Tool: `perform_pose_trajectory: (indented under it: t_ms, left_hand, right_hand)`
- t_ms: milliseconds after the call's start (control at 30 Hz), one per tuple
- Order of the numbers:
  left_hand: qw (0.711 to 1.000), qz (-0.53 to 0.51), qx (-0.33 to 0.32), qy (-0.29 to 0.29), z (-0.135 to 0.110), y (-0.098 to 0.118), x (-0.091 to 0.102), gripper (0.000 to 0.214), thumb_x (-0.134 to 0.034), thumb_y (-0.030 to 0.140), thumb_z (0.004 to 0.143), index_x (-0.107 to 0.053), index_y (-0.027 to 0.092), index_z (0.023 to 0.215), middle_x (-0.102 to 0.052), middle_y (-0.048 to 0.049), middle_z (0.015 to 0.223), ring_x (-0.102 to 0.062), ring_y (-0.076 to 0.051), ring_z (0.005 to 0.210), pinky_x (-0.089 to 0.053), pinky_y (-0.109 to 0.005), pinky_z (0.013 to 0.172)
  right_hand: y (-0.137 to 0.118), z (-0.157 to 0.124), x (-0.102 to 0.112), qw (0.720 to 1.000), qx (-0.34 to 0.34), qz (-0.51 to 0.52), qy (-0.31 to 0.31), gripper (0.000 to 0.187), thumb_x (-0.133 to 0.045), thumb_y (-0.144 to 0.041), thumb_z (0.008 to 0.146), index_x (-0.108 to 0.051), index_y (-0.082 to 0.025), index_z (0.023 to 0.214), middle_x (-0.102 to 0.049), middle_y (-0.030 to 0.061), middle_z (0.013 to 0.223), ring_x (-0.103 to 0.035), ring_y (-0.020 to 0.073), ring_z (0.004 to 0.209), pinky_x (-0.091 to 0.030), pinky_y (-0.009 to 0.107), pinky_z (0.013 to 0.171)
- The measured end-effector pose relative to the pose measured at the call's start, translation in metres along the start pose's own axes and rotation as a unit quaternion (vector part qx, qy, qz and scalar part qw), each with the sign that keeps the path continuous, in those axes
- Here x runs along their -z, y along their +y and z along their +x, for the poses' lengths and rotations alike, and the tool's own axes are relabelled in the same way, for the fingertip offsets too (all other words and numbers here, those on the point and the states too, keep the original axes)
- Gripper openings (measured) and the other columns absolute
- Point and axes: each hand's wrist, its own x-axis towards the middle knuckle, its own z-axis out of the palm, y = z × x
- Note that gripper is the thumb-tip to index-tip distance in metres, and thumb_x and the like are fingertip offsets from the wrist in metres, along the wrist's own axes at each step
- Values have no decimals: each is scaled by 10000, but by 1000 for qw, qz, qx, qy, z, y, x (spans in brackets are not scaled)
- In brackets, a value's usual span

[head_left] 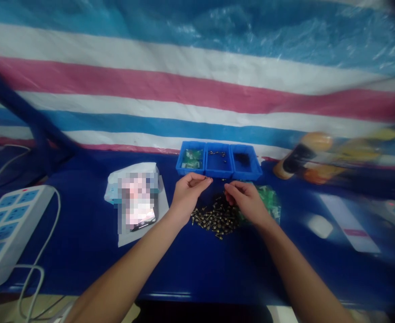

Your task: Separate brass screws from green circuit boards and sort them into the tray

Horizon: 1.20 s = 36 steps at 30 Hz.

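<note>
Screws point(214, 217), small and brass-dark, lie in a loose pile on the blue table point(197, 269), near the middle and just near of three blue bins point(217, 173). Both hands hang over the pile.

The left hand point(188, 194) is at the pile's left far edge, raised a little. Its thumb and forefinger tips are pressed together and point right. Whether they pinch a screw, I cannot tell.

The right hand point(247, 201) is at the pile's right far edge, palm down. Its fingers point(230, 188) are curled with the tips drawn together, just above the screws. What they hold, if anything, is too small to see. The two hands are close but apart.

A clear bag of green parts point(269, 202) lies just right of the pile, partly under the right hand. Of the bins, the left one holds green pieces, the middle one a few small metal bits, and the right one something dark.

To the left lies a white packet point(130, 179) on paper, and farther left a power strip point(5, 224) with its cable. At far right a bottle point(298, 161) lies on its side, blurred. A striped sheet point(197, 89) hangs behind the table.
</note>
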Motion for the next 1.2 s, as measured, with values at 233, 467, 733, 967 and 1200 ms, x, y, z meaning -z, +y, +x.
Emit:
perform_pose_trajectory:
  t_ms: [233,467,733,967,1200]
  left_hand:
    - [1000,21,5,2,-1,1,1,231,-809,334,725,-654,185,811,-736,-64,886,-637,-153,761,-416,-259,634]
    - [998,53,13,-23,-7,5,-7,206,-808,310,710,-659,177,762,-675,0,711,-571,-117,643,-388,-250,615]
    - [996,53,41,-66,-8,2,-5,211,-796,318,720,-645,179,768,-589,30,647,-494,-93,588,-341,-244,584]
    - [996,37,35,-73,-6,-1,-2,240,-795,360,718,-656,184,801,-542,36,610,-447,-90,552,-305,-245,551]
    - [995,22,54,-82,-7,2,-4,241,-784,363,725,-643,178,791,-595,22,646,-463,-80,553,-323,-237,542]
  right_hand:
    - [5,8,11,973,23,75,218,344,-653,-504,831,-563,-208,979,-605,-21,695,-478,92,461,-368,224,432]
    - [-1,-5,-8,993,91,-72,17,309,-658,-411,845,-642,-198,1069,-664,17,800,-541,120,572,-425,246,520]
    - [1,-6,-8,986,118,-118,-19,294,-630,-358,881,-662,-235,1146,-714,42,958,-614,152,672,-476,283,607]
    - [1,-5,-4,985,121,-122,-7,250,-565,-399,921,-700,-211,1013,-707,44,843,-608,161,640,-477,294,607]
    - [-5,-7,-2,977,139,-164,4,229,-531,-385,940,-678,-209,948,-700,32,812,-575,156,623,-430,284,583]
